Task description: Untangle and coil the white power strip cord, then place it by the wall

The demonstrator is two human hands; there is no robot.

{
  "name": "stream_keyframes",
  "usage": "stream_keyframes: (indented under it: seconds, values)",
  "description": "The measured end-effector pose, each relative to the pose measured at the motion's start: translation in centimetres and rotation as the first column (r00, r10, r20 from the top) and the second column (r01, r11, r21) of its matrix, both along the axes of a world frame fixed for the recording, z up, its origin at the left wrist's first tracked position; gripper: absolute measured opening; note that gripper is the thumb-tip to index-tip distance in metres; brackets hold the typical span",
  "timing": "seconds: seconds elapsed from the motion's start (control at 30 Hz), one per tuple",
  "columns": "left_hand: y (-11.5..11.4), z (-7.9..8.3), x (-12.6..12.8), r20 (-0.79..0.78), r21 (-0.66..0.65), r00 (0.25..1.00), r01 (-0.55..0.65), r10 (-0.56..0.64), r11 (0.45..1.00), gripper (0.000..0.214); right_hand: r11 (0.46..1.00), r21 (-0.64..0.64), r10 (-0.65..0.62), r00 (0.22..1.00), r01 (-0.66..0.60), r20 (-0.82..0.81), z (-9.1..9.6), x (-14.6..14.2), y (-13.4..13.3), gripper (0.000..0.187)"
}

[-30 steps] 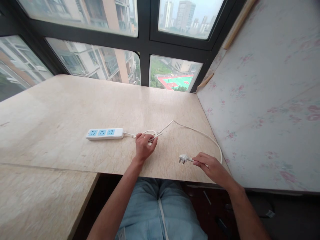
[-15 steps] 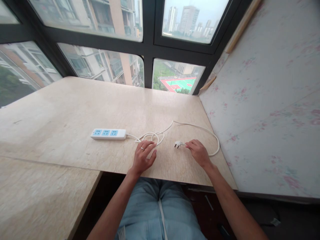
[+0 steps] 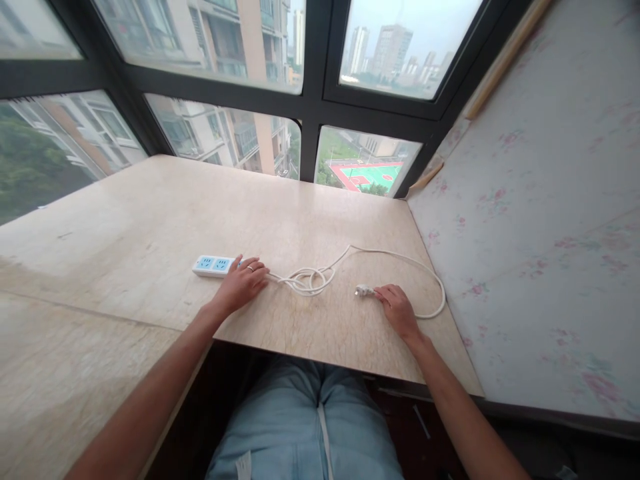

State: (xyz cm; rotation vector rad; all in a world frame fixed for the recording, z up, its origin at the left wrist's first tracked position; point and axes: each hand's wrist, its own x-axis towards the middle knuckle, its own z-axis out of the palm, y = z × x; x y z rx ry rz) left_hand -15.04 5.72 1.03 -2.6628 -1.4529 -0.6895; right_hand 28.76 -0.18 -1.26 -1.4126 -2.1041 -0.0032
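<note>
The strip [image 3: 213, 267] lies on the pale counter [image 3: 295, 333], and its right end is under the fingers of the left hand [image 3: 243, 283]. These fingers are a little apart and bent over it, with a ring [image 3: 250, 267] on one; whether they grip or only rest, one cannot tell. Two blue sockets are seen clearly to the left of the fingers, while a third is mostly hidden below them. The right hand [image 3: 397, 310] holds the plug [image 3: 365, 291] by its rear, thumb and fingers pinched close together, and the head of the plug points left, towards the strip. Between both hands the cord [image 3: 310, 283] lies in loose loops, so these are in the way from plug to strip; from there it runs back, then right near the flowered wall [image 3: 540, 253], and curves round to the right hand. Behind the counter stands a dark window frame [image 3: 310, 100], with buildings outside. The small marks on the strip are too small to read.
</note>
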Motion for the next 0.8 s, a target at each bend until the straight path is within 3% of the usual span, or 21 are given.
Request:
stream_keyframes:
  seconds: [0.27, 0.5, 0.67, 0.8]
  values:
    - [0.6, 0.7, -2.6, -0.038, 0.051, 0.990, -0.132, 0.134, 0.990, 0.018, 0.998, 0.019, -0.065, 0.998, 0.065, 0.021, -0.2, 0.4, 0.4, 0.026]
    - [-0.5, 0.8, -4.6, 0.152, 0.163, 0.957, -0.273, 0.249, 0.948, 0.012, 0.988, -0.030, -0.150, 0.985, 0.153, 0.083, 0.2, -1.1, 0.4, 0.034]
    - [-0.5, 1.3, -3.3, 0.295, 0.238, 0.924, -0.318, 0.244, 0.918, 0.010, 0.996, 0.061, -0.066, 0.997, 0.063, 0.044, 3.4, -4.7, 1.7, 0.049]
    - [-0.5, 2.2, -1.7, 0.397, 0.270, 0.895, -0.326, 0.204, 0.906, 0.008, 0.995, 0.064, 0.060, 0.987, -0.070, 0.151, 6.3, -8.3, 4.5, 0.055]
